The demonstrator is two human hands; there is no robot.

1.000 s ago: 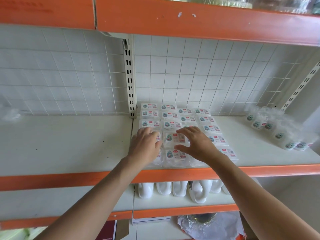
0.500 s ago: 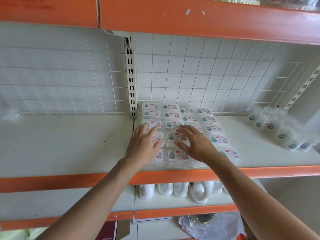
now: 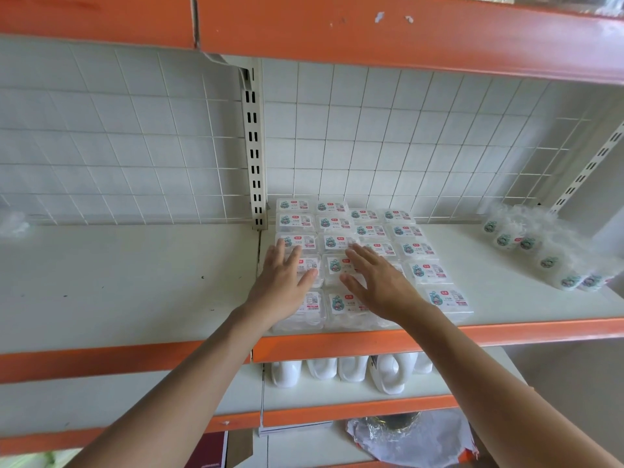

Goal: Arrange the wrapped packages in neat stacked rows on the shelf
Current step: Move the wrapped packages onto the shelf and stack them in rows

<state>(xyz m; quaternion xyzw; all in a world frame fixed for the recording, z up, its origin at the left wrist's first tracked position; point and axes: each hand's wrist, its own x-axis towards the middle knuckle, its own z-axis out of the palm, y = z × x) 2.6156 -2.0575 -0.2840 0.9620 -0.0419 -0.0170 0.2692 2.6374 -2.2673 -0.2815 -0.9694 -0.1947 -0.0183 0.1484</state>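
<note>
The wrapped packages (image 3: 369, 230) sit in a tight block on the shelf (image 3: 506, 298). Their left side is just beside the slotted post (image 3: 255, 146), their back row is near the wire grid (image 3: 371, 130), and their front row is at the orange front edge (image 3: 405, 342). The block is four columns wide and about five rows deep, labels up. The two left columns stand higher than the two right ones.

Both bare arms reach up from below. The left hand (image 3: 285, 285) lies over the leftmost column near the front. Its grip is wide, with straight fingers pointing toward the back of the shelf and the thumb out over the next column. The right hand (image 3: 378, 285) lies over the two middle columns, its grip also wide, fingers spread and flat, holding nothing. Whether the palms press down or only rest lightly cannot be told.

Toward the right end of the shelf, well apart from the block, a loose curved line of round packs (image 3: 540, 256) lies in clear wrap. On the shelf below, under the block, white bottles (image 3: 337, 366) stand in a row behind its front edge. Lower still lies a crinkled bag (image 3: 415, 440).
</note>
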